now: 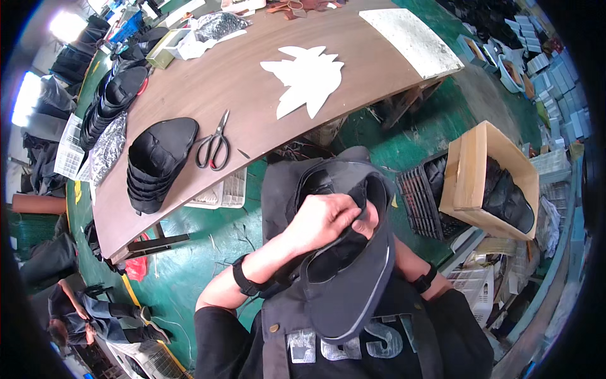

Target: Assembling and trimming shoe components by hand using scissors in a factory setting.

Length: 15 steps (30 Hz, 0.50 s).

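A black shoe upper point(350, 294) with a pale edge line hangs in front of my chest, its toe toward me. My left hand point(322, 221) is closed in a pinch on the edge of its opening. My right hand point(367, 222) reaches in from the right side and grips the same edge; most of its fingers are hidden by the black material. Beneath my hands, more dark material point(322, 177) lies over my lap. On the table point(230, 69) ahead, a stack of black shoe uppers point(158, 158) stands beside black-handled scissors point(214, 148).
White cut pieces point(306, 76) lie mid-table. A cardboard box point(470, 170) with black uppers sits on the right, next to a black crate point(420, 199). Another row of uppers point(104, 104) stands at the table's left. A person point(95, 319) sits at the lower left.
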Each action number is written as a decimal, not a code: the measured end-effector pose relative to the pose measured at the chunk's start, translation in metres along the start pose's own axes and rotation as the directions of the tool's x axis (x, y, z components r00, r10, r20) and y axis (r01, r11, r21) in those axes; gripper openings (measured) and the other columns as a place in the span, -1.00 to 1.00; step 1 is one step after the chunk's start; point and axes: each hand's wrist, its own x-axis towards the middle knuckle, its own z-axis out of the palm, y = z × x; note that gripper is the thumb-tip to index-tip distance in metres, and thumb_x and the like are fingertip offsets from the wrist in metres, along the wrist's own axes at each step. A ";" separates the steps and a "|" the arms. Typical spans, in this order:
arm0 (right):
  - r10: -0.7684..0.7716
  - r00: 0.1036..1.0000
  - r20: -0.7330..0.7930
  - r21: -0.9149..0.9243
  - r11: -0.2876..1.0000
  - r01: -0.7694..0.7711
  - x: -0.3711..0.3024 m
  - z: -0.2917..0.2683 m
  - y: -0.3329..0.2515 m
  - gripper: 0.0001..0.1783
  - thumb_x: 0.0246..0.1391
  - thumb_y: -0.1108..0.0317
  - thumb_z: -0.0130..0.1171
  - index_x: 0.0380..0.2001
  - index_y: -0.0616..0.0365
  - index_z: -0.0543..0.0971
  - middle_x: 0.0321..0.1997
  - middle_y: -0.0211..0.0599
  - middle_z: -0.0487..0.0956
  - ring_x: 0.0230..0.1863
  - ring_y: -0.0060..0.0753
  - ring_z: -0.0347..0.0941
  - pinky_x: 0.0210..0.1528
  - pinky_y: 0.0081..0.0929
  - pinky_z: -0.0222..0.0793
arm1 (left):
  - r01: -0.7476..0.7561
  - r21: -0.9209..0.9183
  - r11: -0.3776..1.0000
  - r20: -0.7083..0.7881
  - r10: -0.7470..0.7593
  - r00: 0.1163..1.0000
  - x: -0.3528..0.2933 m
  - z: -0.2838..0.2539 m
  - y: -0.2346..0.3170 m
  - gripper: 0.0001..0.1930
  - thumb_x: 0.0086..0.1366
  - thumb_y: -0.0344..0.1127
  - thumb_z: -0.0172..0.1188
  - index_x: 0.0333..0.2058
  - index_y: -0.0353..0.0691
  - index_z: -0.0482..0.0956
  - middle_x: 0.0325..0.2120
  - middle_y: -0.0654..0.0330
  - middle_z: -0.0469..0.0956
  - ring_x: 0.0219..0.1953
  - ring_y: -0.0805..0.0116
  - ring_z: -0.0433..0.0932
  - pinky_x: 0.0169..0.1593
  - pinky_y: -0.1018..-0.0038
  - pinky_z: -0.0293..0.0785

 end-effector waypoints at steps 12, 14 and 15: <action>0.011 0.914 -0.405 0.206 0.975 0.080 0.015 -0.027 -0.002 -0.54 0.07 0.53 0.02 0.09 0.25 0.34 0.04 -0.24 0.48 0.04 -0.37 0.43 0.06 -0.44 0.36 | 0.265 -0.303 0.916 0.001 -0.277 0.961 0.058 -0.039 -0.055 -0.81 0.30 -0.27 0.16 -0.35 -0.30 0.58 -0.50 0.37 0.53 -0.44 0.59 0.45 -0.35 0.60 0.40; -0.068 0.932 -0.355 0.283 0.943 0.177 0.017 -0.027 -0.010 -0.48 0.05 0.56 -0.02 0.14 0.27 0.28 0.08 -0.20 0.46 0.07 -0.30 0.42 0.10 -0.39 0.32 | 0.170 0.081 0.982 -0.217 -0.149 0.965 0.084 -0.047 -0.095 -0.81 0.23 -0.26 0.20 -0.33 -0.28 0.59 -0.45 0.23 0.57 -0.40 0.39 0.52 -0.30 0.48 0.45; -0.060 0.935 -0.350 0.278 0.946 0.165 0.016 -0.031 -0.010 -0.47 0.05 0.57 -0.02 0.15 0.28 0.27 0.09 -0.19 0.45 0.09 -0.28 0.41 0.13 -0.37 0.30 | 0.213 0.416 0.884 -0.351 -0.060 0.934 0.102 -0.056 -0.109 -0.81 0.19 -0.26 0.21 -0.32 -0.27 0.59 -0.41 0.15 0.57 -0.35 0.26 0.54 -0.26 0.41 0.48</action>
